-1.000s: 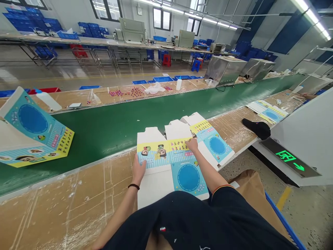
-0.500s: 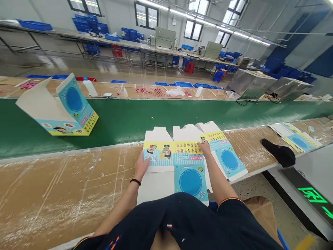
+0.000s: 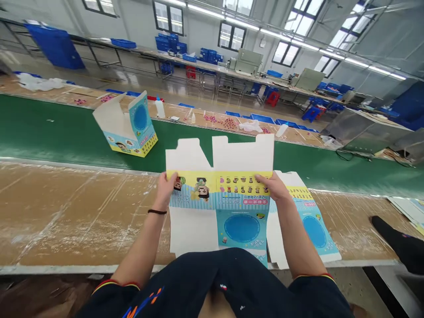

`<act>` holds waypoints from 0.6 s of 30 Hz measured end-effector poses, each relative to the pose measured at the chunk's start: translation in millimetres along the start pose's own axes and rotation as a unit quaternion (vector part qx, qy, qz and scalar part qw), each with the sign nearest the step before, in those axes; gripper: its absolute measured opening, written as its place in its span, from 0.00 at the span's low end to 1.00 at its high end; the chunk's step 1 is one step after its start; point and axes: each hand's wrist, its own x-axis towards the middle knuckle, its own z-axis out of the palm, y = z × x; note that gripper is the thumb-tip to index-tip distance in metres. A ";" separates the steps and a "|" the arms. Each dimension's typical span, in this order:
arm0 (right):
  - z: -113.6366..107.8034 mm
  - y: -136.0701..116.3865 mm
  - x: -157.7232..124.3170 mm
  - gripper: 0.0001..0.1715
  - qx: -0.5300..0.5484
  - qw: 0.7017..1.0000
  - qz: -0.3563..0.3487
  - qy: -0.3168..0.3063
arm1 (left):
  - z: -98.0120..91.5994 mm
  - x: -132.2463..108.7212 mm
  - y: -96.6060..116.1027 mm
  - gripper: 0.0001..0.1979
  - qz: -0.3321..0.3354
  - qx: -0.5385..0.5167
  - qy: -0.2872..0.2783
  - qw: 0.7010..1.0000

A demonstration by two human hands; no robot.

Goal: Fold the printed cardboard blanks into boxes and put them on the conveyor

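Broadly, the left side is taken up by a long stretch of the brown-topped table (image 3: 76,207), its pale front edge running along the near side and giving the left arm wide room. Beyond its back edge lies a green strip (image 3: 43,128), where a partly folded box (image 3: 145,140) stands with flaps raised, well apart from both hands. A white bottle (image 3: 160,108) with a blue cap is on the far ledge behind it.

Next comes the left hand (image 3: 163,192), gripping the left edge of a flat printed carton (image 3: 215,190), thumb on the printed face. The carton spans the gap between the hands, in front of the person's body; its white top flaps overlap the green strip in view, and its lower edge is partly hidden by the dark shirt. Whether it touches the table, I cannot tell. The right hand (image 3: 277,187) grips the opposite edge, thumb likewise on the face.

Just beside the right forearm, a second carton (image 3: 313,225) lies flat, its lower edge near the table's front edge. Farther right, past more brown surface, are a black object (image 3: 394,238) and some flat sheets (image 3: 406,210).
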 end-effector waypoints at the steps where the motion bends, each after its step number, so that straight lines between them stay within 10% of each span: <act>1: 7.8 -14.2 -6.8 0.36 -0.003 0.999 -0.050 -0.006 | -7.9 7.1 16.5 0.18 0.027 -0.019 0.021 0.999; 5: 50.4 -56.9 -36.9 0.20 -0.100 0.955 -0.278 0.015 | -45.8 31.3 79.7 0.38 0.239 -0.129 0.116 0.955; 9: 96.1 -62.7 -47.8 0.09 -0.198 0.839 -0.504 -0.059 | -86.3 48.4 112.9 0.49 0.330 -0.205 0.113 0.914; 13: 125.1 -42.4 -37.9 0.28 -0.215 0.777 -0.578 -0.123 | -114.0 50.1 108.0 0.55 0.314 -0.203 0.120 0.920; 18: 129.9 -6.2 -15.1 0.67 -0.199 0.851 -0.479 -0.086 | -128.9 19.9 92.8 0.46 0.311 -0.216 0.157 0.912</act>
